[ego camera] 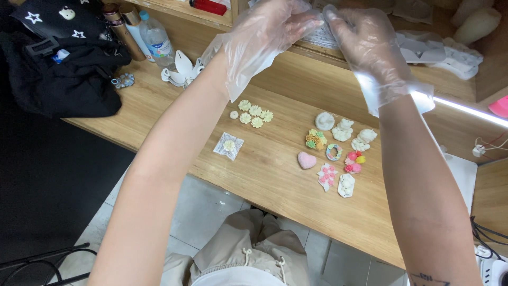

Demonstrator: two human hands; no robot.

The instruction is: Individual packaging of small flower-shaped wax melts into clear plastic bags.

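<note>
Wooden shelf edge [296, 53] under gloved left hand [270, 32], right hand [365, 42].

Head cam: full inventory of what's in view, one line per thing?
wooden table: one, light brown, across the middle
small flower casts: about six, pale yellow and cream, centre of table
bagged flower cast: one, cream in a clear packet, left of centre
heart cast: one, pink, mid-table
decorated casts: about nine, white and multicoloured, right of the heart
black bag: one, with white stars, far left
bottles: about three, bronze and clear, behind the bag
white moulds: several, shelf at upper right
beige trousers: bottom centre
left hand: clear glove, top centre, fingers on a pale item
right hand: clear glove, same item
</note>
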